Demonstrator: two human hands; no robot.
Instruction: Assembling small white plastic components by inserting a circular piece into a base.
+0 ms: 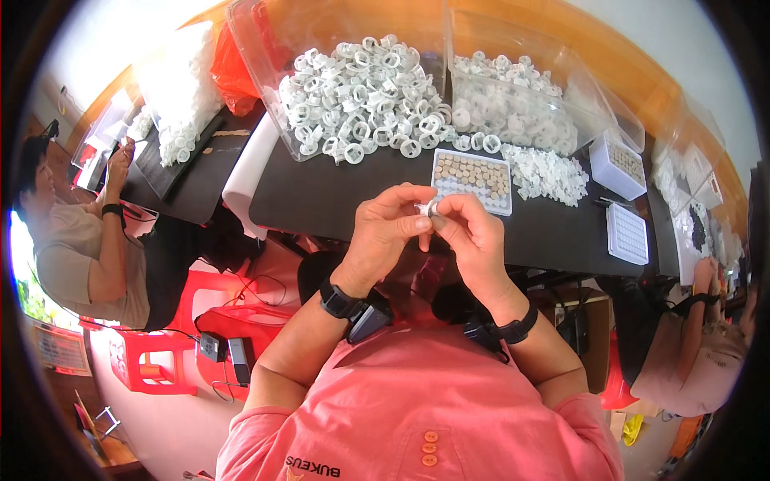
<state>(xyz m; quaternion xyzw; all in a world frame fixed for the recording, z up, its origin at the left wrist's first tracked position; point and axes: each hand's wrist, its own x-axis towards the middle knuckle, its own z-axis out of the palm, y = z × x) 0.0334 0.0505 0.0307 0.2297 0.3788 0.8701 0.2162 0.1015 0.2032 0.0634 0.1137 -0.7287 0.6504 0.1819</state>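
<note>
Both my hands meet over the near edge of the black table, fingertips pinched around one small white plastic part (423,209). My left hand (391,231) grips it between thumb and index finger. From the other side, my right hand (475,235) closes its thumb and fingers on the same part, hiding much of its shape. Just beyond my fingers lies a white tray (507,210) with rows of round tan pieces and whitish ones in front. Behind it, a big heap of white ring-shaped plastic parts (365,104) spills from a transparent bin (261,60).
Small translucent pieces (548,175) are piled right of the tray. A second transparent bin (513,100) holds more white parts. At the right stand a white box (618,167) and a white gridded tray (627,234). Co-workers sit left (92,248) and right (698,353). Red stools (152,357) stand lower left.
</note>
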